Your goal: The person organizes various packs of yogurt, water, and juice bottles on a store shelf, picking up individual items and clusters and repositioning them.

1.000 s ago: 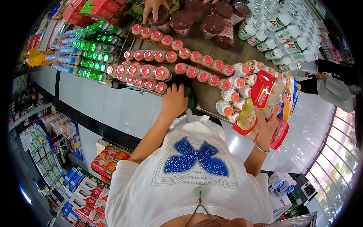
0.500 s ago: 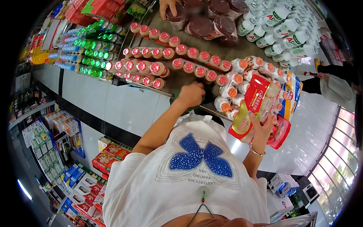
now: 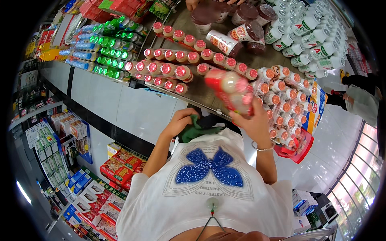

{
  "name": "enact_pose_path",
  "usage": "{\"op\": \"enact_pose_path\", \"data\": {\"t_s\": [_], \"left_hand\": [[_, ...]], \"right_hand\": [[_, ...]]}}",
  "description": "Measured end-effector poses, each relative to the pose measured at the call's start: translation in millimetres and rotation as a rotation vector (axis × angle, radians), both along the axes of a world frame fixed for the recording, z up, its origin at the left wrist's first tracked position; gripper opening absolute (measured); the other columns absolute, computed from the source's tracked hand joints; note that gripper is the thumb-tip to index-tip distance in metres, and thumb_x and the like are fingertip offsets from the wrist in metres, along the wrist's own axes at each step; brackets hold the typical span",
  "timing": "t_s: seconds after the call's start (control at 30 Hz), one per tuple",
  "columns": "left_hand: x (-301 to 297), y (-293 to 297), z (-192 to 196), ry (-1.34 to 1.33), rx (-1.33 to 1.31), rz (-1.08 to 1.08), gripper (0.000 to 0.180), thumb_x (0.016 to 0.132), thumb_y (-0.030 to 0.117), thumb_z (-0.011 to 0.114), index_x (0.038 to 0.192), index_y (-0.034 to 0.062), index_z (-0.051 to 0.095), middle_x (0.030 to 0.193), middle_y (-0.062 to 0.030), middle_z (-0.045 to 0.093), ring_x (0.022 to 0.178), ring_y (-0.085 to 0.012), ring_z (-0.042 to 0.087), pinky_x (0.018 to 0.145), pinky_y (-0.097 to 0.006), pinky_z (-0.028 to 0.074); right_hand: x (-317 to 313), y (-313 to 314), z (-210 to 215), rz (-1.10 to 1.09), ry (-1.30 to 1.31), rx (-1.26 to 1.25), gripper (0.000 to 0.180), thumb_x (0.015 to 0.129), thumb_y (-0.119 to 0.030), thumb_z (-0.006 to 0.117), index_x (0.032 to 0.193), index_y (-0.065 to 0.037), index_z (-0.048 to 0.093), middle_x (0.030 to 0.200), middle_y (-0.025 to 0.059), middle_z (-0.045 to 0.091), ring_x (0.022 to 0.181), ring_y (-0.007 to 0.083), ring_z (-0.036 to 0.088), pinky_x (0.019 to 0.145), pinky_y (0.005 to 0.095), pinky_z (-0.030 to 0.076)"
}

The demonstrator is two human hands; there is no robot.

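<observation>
My right hand point(image 3: 255, 127) is closed on a pack of bottles point(image 3: 233, 90) with red wrapping, blurred by motion, held above the front of the display table point(image 3: 189, 90). Rows of bottles with red caps point(image 3: 165, 69) stand on that table to the left of the pack. Just right of it are small bottles with orange caps point(image 3: 283, 102) in clear film. In front of the table edge, my left hand point(image 3: 181, 121) grips a dark green cloth point(image 3: 197, 129) close to my shirt.
Another person's hands point(image 3: 215, 2) reach in among brown-lidded tubs point(image 3: 246, 14) at the far side; one tub point(image 3: 225, 42) lies tipped. White bottles point(image 3: 311, 40) crowd the right, green-capped ones point(image 3: 114, 52) the left. Someone in dark clothes point(image 3: 364, 86) stands at the right.
My right hand has carried the pack leftward from over the orange-capped bottles. My left hand has drawn back from the table edge with the cloth. The other person's hands have shifted among the tubs.
</observation>
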State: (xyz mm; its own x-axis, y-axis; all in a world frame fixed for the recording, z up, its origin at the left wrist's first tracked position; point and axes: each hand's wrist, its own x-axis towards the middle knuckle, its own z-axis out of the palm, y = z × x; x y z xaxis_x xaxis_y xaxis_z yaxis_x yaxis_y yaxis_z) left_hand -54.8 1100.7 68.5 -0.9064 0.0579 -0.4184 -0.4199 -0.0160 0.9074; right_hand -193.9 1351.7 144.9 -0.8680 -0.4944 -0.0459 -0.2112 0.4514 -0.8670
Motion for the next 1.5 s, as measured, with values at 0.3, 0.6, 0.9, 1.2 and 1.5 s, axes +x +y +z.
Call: {"op": "enact_pose_path", "data": {"t_s": [0.3, 0.6, 0.9, 1.2, 1.5], "left_hand": [[49, -33, -7, -0.163, 0.04, 0.224, 0.025, 0.076, 0.005, 0.05, 0.096, -0.0015, 0.063, 0.089, -0.0018, 0.061, 0.085, -0.0111, 0.054, 0.078, -0.023, 0.044], [40, -49, 4, -0.141, -0.01, 0.151, 0.024, 0.076, 0.004, 0.052, 0.096, -0.0009, 0.063, 0.091, -0.0016, 0.062, 0.087, -0.0109, 0.055, 0.08, -0.024, 0.045], [28, -63, 2, -0.109, -0.033, 0.128, 0.024, 0.077, 0.004, 0.053, 0.098, -0.0018, 0.063, 0.089, -0.0037, 0.062, 0.085, -0.0124, 0.056, 0.077, -0.026, 0.046], [5, -69, 9, -0.016, -0.05, 0.016, 0.024, 0.076, 0.002, 0.053, 0.097, -0.0023, 0.063, 0.092, -0.0041, 0.061, 0.086, -0.014, 0.057, 0.079, -0.027, 0.047], [6, -79, 4, -0.027, -0.059, 0.016, 0.026, 0.076, 0.003, 0.055, 0.099, -0.0036, 0.064, 0.095, -0.008, 0.061, 0.089, -0.0176, 0.059, 0.081, -0.029, 0.048]], "right_hand": [[-10, -51, -72, 0.346, 0.329, 0.299, 0.059, 0.073, -0.014, 0.072, 0.129, -0.012, 0.055, 0.122, 0.0085, 0.062, 0.11, 0.0282, 0.058, 0.092, 0.0419, 0.046], [-7, -75, -102, 0.256, 0.334, 0.465, 0.058, 0.069, -0.013, 0.075, 0.123, -0.011, 0.054, 0.106, 0.0102, 0.061, 0.099, 0.0303, 0.059, 0.084, 0.0447, 0.049], [-10, -59, -68, -0.017, 0.49, 0.375, 0.04, 0.079, -0.019, 0.074, 0.114, -0.006, 0.059, 0.11, 0.0123, 0.062, 0.104, 0.0329, 0.059, 0.09, 0.043, 0.048], [-51, -60, -92, 0.116, 0.469, 0.344, 0.043, 0.082, -0.02, 0.072, 0.122, -0.008, 0.062, 0.118, 0.0121, 0.064, 0.107, 0.0302, 0.061, 0.092, 0.0409, 0.049], [-51, -61, -93, 0.178, 0.224, 0.316, 0.044, 0.08, -0.023, 0.073, 0.122, -0.013, 0.063, 0.119, 0.0084, 0.063, 0.106, 0.0292, 0.062, 0.091, 0.0394, 0.05]]}}
